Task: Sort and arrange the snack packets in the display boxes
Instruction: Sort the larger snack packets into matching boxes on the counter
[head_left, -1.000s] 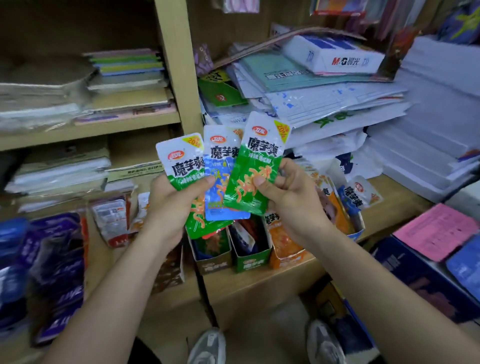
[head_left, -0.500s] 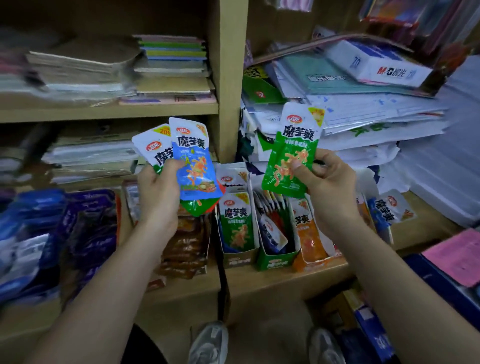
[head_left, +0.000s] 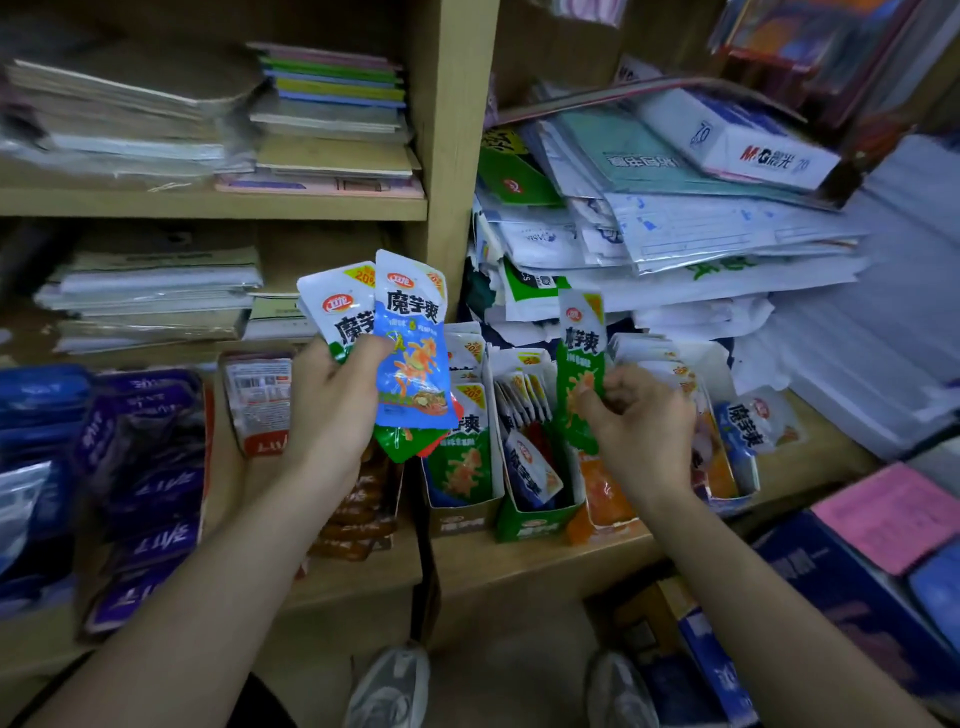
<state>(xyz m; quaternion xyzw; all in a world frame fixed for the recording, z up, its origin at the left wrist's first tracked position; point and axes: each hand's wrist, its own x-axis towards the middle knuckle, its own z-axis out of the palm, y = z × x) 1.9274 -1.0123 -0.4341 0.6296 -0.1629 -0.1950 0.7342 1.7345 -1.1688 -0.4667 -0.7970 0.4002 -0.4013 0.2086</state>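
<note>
Pinches green foil snack packet (head_left: 579, 364) in right hand (head_left: 641, 431) above green cardboard display box (head_left: 527, 527), clutches fan of blue and green packets (head_left: 413, 353) in left hand (head_left: 332, 410); likely light, slippery, best held by seam

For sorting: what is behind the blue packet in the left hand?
Behind the blue packet, the left hand holds a green packet; a red corner shows below. Their middles are covered; further packets cannot be seen.

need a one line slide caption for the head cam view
Right hand pinches a green packet over the display boxes; left hand grips a blue packet and others.
</note>
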